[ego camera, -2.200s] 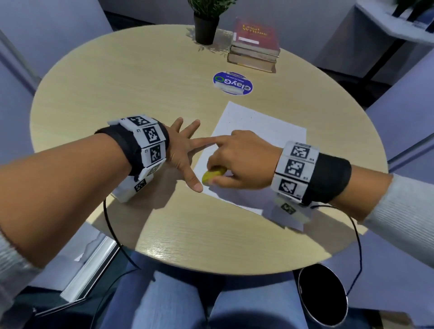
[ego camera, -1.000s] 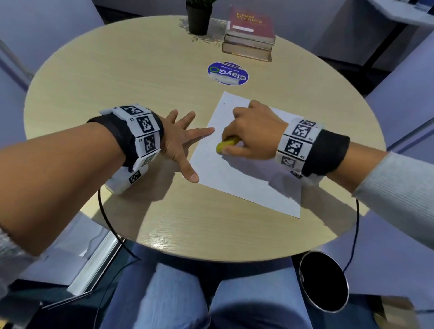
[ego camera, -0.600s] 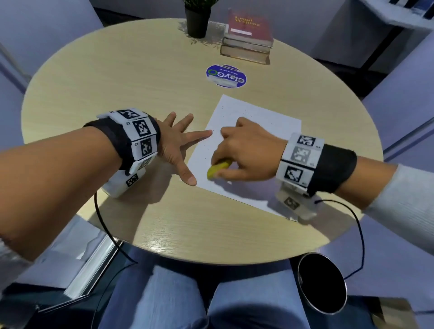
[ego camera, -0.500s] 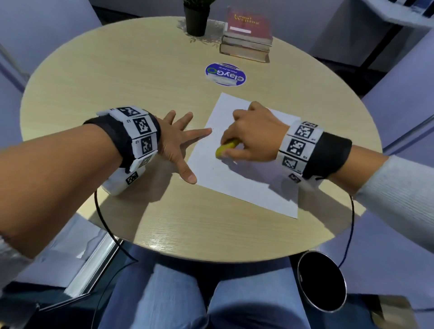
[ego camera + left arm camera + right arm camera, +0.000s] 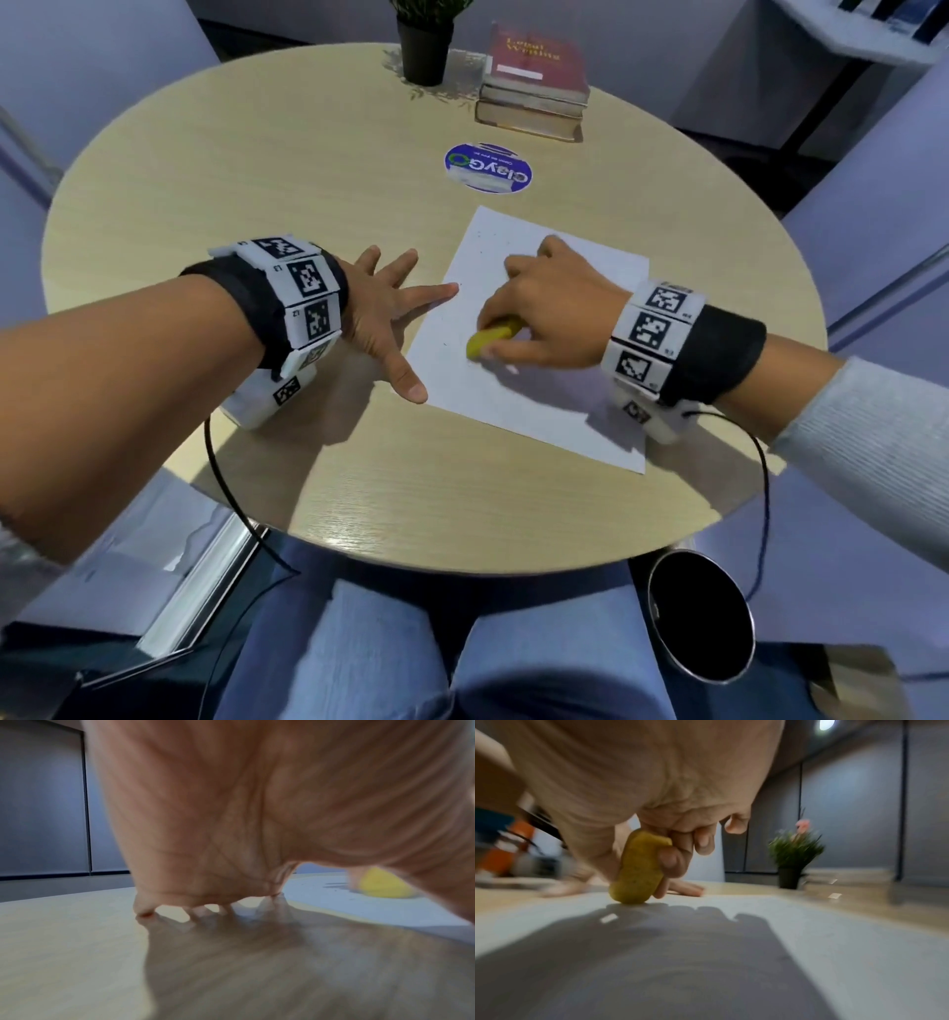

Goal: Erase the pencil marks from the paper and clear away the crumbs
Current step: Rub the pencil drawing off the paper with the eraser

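Erasing is underway: right hand (image 5: 544, 313) pinches the yellow eraser (image 5: 490, 342) against the paper (image 5: 565, 411). Left hand (image 5: 380, 318), fingers spread, steadies the paper's left edge. Crumbs probably need sweeping next.

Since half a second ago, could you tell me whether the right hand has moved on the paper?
Yes. The right hand with the yellow eraser has slid toward the paper's near edge, while the left hand stays spread at the paper's left edge.

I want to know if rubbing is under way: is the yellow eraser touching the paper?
Touching. In the right wrist view the eraser's lower end sits on the paper, meeting its own shadow with no gap, held by the right hand.
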{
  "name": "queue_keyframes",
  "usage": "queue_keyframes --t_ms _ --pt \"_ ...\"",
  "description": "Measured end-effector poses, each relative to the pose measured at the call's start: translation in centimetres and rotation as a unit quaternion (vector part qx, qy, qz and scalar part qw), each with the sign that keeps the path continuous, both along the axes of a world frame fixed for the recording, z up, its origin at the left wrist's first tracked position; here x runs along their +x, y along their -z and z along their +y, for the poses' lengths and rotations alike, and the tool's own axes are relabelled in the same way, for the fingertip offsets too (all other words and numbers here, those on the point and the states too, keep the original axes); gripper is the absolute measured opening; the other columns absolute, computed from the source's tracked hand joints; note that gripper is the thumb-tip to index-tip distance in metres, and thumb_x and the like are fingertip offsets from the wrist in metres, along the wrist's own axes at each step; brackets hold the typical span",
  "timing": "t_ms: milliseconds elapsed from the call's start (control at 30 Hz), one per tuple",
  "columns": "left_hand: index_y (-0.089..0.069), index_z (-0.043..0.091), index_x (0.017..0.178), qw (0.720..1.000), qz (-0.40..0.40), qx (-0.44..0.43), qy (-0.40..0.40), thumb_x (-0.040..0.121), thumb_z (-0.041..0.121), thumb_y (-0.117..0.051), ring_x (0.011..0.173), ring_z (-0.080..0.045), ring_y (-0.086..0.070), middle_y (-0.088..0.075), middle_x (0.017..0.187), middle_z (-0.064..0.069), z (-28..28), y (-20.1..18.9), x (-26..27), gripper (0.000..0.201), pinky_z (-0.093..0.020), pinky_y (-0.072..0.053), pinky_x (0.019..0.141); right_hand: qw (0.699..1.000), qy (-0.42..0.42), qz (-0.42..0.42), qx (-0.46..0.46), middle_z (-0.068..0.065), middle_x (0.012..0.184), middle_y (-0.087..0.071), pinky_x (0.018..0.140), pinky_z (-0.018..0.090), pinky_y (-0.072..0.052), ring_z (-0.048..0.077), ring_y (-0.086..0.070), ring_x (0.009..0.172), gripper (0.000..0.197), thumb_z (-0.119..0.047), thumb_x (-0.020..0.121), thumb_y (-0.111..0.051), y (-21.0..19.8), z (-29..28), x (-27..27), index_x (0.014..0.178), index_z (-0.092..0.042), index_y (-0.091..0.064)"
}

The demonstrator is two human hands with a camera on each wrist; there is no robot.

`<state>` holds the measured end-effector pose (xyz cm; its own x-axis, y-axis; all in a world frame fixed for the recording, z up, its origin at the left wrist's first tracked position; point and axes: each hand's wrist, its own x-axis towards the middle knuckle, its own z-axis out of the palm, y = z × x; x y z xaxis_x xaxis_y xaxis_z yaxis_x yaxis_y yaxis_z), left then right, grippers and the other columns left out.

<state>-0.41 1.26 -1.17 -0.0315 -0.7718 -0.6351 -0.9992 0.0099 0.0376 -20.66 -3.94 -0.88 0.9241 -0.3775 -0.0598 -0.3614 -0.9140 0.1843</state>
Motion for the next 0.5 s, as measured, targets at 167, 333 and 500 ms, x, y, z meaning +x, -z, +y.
queue_keyframes --t_ms 167,333,500 --pt "0.016 0.052 0.144 0.999 -0.029 -0.03 0.016 0.049 0.077 -0.073 0.142 -0.034 0.025 0.028 0.157 0.001 0.3 -1.3 -0.9 0.133 -0.054 0.003 0.114 1.0 0.009 -0.02 0.0 -0.008 0.086 -0.064 0.077 0.035 -0.028 0.012 -0.042 0.08 0.042 -0.059 0.085 -0.044 0.2 0.2 -0.1 0.108 -0.03 -0.063" --pt "0.018 0.046 0.146 0.999 -0.007 -0.05 0.01 0.067 0.071 -0.065 0.141 -0.027 0.029 0.03 0.156 -0.001 0.3 -2.2 -2.2 0.118 -0.046 0.009 0.114 0.995 0.082 -0.054 0.028 -0.007 0.08 -0.057 0.079 0.035 -0.028 0.016 -0.048 0.086 0.035 -0.051 0.087 -0.05 -0.2 -1.0 0.1 0.107 -0.024 -0.061" --pt "0.015 0.05 0.146 0.998 -0.012 -0.053 0.033 0.068 0.075 -0.061 0.143 -0.032 0.025 0.027 0.157 -0.003 0.2 -1.2 -3.1 0.111 -0.051 0.01 0.112 0.995 0.094 -0.038 0.023 -0.004 0.079 -0.06 0.079 0.035 -0.029 0.019 -0.054 0.089 0.033 -0.05 0.088 -0.047 0.6 -1.4 0.6 0.099 -0.022 -0.062"
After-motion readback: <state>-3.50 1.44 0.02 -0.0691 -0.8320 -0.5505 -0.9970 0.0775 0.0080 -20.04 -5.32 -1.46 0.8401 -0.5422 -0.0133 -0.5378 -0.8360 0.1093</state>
